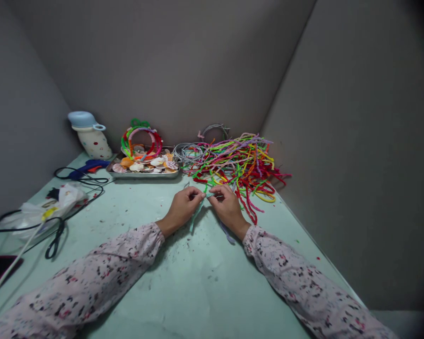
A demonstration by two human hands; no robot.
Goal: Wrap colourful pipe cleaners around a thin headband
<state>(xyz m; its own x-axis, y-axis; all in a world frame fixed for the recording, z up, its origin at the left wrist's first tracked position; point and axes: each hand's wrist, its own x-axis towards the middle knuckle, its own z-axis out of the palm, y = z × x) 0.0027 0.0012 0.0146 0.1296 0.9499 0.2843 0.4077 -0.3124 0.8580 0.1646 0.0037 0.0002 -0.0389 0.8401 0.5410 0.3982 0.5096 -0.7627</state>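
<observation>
My left hand point(184, 206) and my right hand point(230, 206) meet over the middle of the table, fingertips almost touching. Both are closed in a pinch on a thin pipe cleaner point(197, 217), pale teal where its end hangs below my left fingers. A bright green length point(206, 189) shows just above the fingertips; whether it is joined to the teal one I cannot tell. Beneath my right hand a lavender strand point(227, 233) lies on the table. Just beyond the hands spreads a tangled pile of coloured pipe cleaners point(245, 162).
A metal tray point(144, 175) of seashells stands at the back, with wrapped colourful rings point(142, 141) on it. Coiled grey wire point(190, 151) lies beside it. At left are a bottle point(93, 139), a black cable point(88, 200) and a plastic bag point(65, 197). Walls close in the table's back and right.
</observation>
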